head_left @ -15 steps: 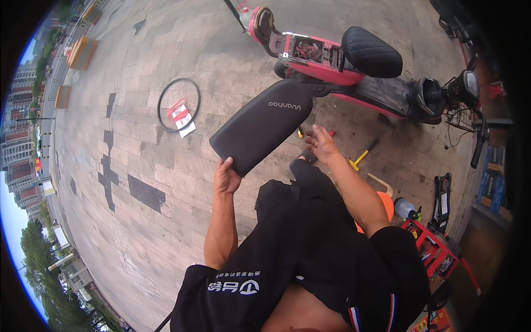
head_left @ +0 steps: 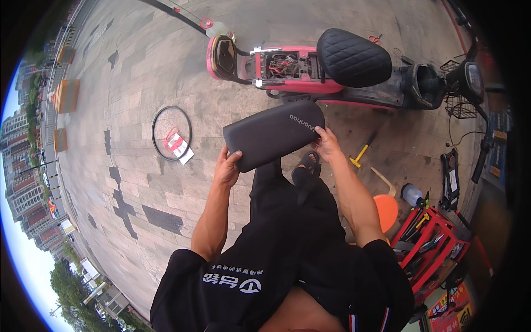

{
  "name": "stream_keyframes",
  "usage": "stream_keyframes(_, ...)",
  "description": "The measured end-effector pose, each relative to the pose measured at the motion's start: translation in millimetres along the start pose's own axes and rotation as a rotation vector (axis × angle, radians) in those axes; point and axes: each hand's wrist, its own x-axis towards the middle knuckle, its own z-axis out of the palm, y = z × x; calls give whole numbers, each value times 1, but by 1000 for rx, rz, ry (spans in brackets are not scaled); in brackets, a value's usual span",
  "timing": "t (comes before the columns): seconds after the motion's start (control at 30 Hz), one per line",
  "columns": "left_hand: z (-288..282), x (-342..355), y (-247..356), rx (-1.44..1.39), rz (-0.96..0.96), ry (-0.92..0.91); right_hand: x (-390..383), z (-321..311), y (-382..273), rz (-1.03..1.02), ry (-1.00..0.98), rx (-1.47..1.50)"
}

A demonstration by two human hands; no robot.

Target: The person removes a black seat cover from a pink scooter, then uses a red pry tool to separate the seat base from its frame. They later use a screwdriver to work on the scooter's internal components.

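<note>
A long, dark seat cushion (head_left: 271,137) with rounded corners and pale lettering is held level in front of me. My left hand (head_left: 227,165) grips its near left corner, thumb on top and fingers underneath. At the right end my right hand (head_left: 327,146) is closed on the edge, thumb on the upper face. Just beyond the cushion stands a pink electric scooter (head_left: 326,87), its quilted black saddle (head_left: 354,58) still on. Behind that saddle, tangled wires (head_left: 283,65) show in an uncovered compartment.
A yellow-headed hammer (head_left: 362,150) lies on the paving right of my foot. Farther right are an orange stool (head_left: 386,209), a clear bottle (head_left: 410,193) and a red tool rack (head_left: 428,249). To the left, a black tyre ring (head_left: 155,135) surrounds a red-and-white packet (head_left: 178,146).
My right hand has come from open beside the cushion to grip its right end. The cushion has turned flatter across the view. My view has shifted, with the scooter now farther left.
</note>
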Motion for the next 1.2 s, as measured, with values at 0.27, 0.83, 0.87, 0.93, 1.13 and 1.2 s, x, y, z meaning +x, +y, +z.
stream_keyframes(0.27, 15, 87, 54, 266, -21, -69, 74, 35, -6, -333, 457, -556)
stream_keyframes(0.83, -106, 110, 130, 301, -274, 68, 256, 253, -26, -428, 524, -1083)
stream_keyframes(0.87, -108, 113, 128, 295, -277, 64, 249, 251, -25, -510, 474, -1052)
stream_keyframes(0.93, -109, 118, 124, 291, -287, 60, 217, 227, -22, -656, 295, -922)
stream_keyframes(1.13, -102, 129, 109, 275, -304, 45, 73, 56, 38, -234, 515, -816)
stream_keyframes(1.2, -94, 129, 97, 270, -307, -8, 54, -13, 62, -90, 709, -520)
